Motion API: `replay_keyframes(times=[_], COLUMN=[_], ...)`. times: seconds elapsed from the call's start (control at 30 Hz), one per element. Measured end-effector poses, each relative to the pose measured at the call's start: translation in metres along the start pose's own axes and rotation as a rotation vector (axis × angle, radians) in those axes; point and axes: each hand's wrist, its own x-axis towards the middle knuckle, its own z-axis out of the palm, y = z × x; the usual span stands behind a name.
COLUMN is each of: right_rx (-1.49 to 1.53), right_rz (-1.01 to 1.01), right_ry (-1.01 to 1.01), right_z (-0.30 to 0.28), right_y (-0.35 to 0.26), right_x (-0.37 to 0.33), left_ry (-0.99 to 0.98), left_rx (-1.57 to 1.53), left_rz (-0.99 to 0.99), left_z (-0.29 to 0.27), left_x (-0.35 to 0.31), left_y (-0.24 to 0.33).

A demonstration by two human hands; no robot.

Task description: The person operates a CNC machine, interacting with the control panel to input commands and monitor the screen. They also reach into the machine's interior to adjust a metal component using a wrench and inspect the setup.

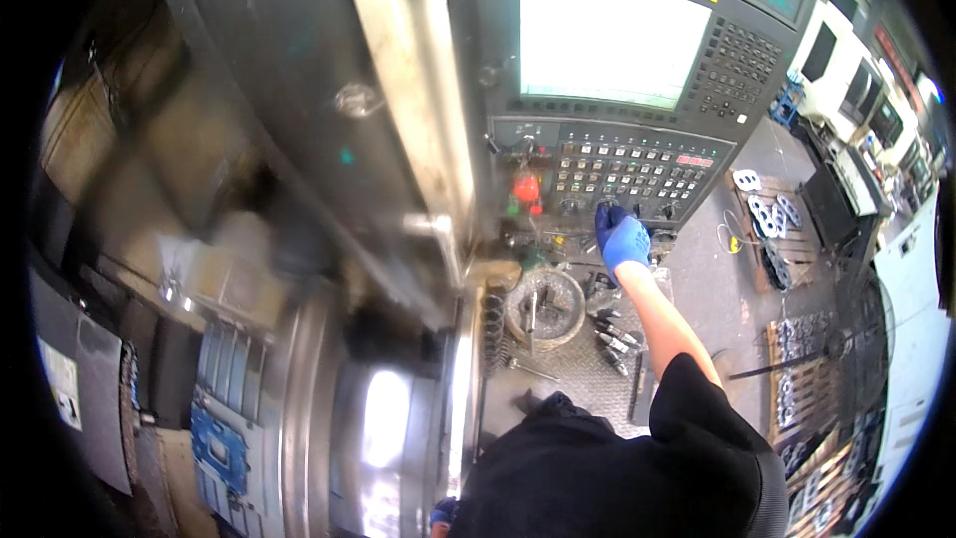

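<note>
Blue metal block (219, 450) on a slotted machine bed (224, 369) at lower left of the frame, well apart from both hands. Farther right, blurred pale upright (413, 90) slanting down from upper centre. At the bottom edge, left of centre, only a sliver of gloved left hand (444, 510) beside a bright machine sill (460, 418); cannot tell whether open or closed. Control panel (622, 164) from upper centre to upper right, with red button (526, 188) at its lower left. Below that, round dish (578, 329) close under the panel, crowding the wrist's left side. At the panel's lower edge, blue-gloved right hand (623, 239), fingers bunched against it; cannot tell whether closed around a control. Black knob (668, 210) just right of the fingers. Right of the forearm, wider room over grey floor (712, 299), bounded at far right by a wooden pallet (812, 394).
</note>
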Motion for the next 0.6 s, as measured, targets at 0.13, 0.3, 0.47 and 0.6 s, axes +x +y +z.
replay_keyframes(times=[0.13, 0.3, 0.47, 0.6], right_rx=[0.002, 0.162, 0.324, 0.51], right_rz=[0.022, 0.063, -0.041, 0.04], right_ry=[-0.047, -0.087, -0.284, -0.325], right_z=[-0.004, 0.004, 0.043, 0.066], right_y=[0.0, 0.007, 0.007, -0.01], right_x=[0.001, -0.006, -0.034, -0.035], left_ry=[-0.169, -0.171, -0.143, -0.074], left_rx=[0.212, -0.336, 0.019, 0.105], left_rz=[0.043, -0.483, -0.3, -0.226], left_z=[-0.02, -0.04, -0.028, -0.018], left_x=[0.005, 0.006, 0.01, 0.005], left_y=[-0.006, 0.007, -0.002, -0.014])
